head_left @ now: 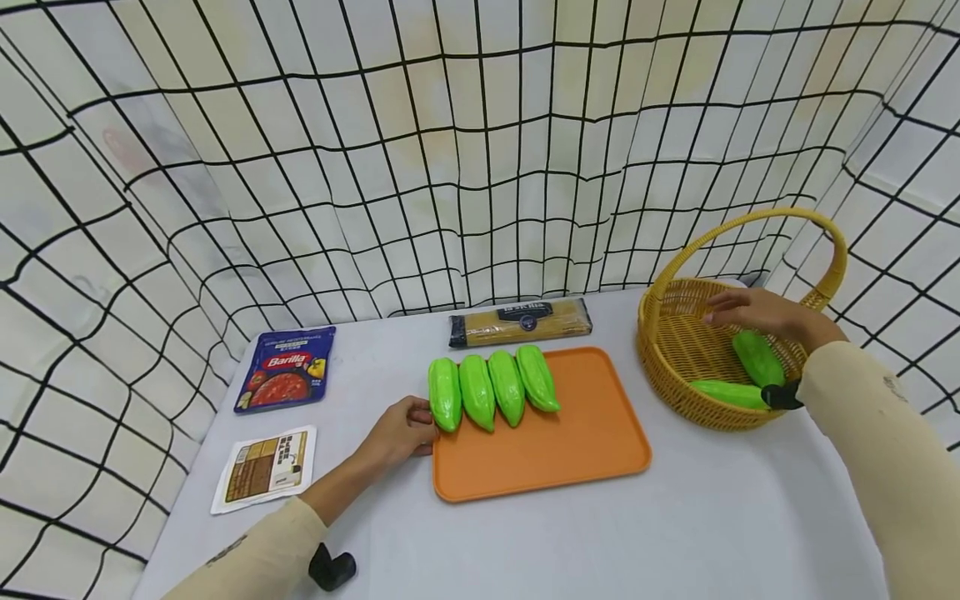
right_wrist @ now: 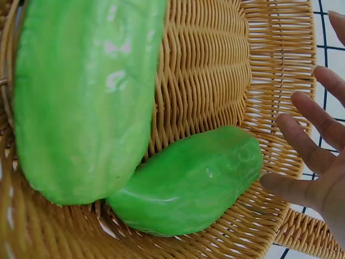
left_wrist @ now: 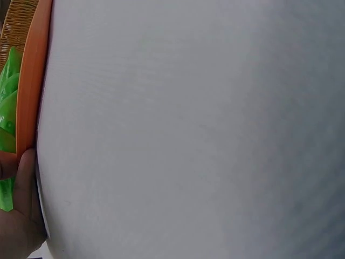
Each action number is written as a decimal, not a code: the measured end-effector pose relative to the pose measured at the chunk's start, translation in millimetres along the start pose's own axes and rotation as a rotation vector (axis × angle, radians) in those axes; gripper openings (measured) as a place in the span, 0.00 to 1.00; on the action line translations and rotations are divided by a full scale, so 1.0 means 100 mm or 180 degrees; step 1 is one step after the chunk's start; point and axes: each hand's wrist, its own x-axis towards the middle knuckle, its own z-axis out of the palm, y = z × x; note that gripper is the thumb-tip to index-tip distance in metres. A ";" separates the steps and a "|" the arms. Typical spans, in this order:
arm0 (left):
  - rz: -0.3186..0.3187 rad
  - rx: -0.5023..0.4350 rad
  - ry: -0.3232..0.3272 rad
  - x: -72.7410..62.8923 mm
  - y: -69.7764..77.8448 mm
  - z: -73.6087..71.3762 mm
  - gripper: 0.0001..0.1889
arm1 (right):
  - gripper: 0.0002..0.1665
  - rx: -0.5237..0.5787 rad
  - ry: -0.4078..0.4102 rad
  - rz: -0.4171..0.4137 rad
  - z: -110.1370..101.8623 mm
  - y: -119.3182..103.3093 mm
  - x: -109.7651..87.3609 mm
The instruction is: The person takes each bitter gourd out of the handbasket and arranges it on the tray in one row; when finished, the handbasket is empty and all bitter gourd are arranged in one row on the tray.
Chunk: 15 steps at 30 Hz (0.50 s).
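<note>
Several shiny green, ridged, elongated vegetables [head_left: 477, 392] lie side by side along the left and back part of an orange tray [head_left: 540, 462]. At the tray's left edge my left hand [head_left: 401, 429] holds the rim, thumb and fingers on either side of it in the left wrist view. My right hand [head_left: 772, 317] hovers over a wicker basket [head_left: 660, 385] with a tall handle. Its fingers are spread and hold nothing in the right wrist view. Inside the basket are two more green vegetables, one upper [head_left: 757, 358] and one nearer the front [head_left: 727, 393].
Behind the tray lies a pack of spaghetti [head_left: 521, 323]. To the left are a blue Barilla pouch [head_left: 287, 369] and a white-edged food packet [head_left: 266, 469]. A black grid net [head_left: 487, 175] over pale cloth encloses the table's back and sides.
</note>
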 end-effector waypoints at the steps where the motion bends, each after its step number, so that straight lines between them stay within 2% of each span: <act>1: 0.0009 0.0003 -0.0002 0.00 0.00 0.00 0.25 | 0.46 0.0009 -0.0008 0.0011 0.00 0.01 0.01; 9: -0.0044 0.0055 0.0026 0.01 0.01 0.00 0.25 | 0.47 0.0018 -0.0050 0.0049 -0.02 0.01 0.09; 15: -0.0064 0.0068 0.0051 0.01 0.02 0.01 0.25 | 0.49 0.0198 -0.0114 0.0052 -0.03 0.00 0.18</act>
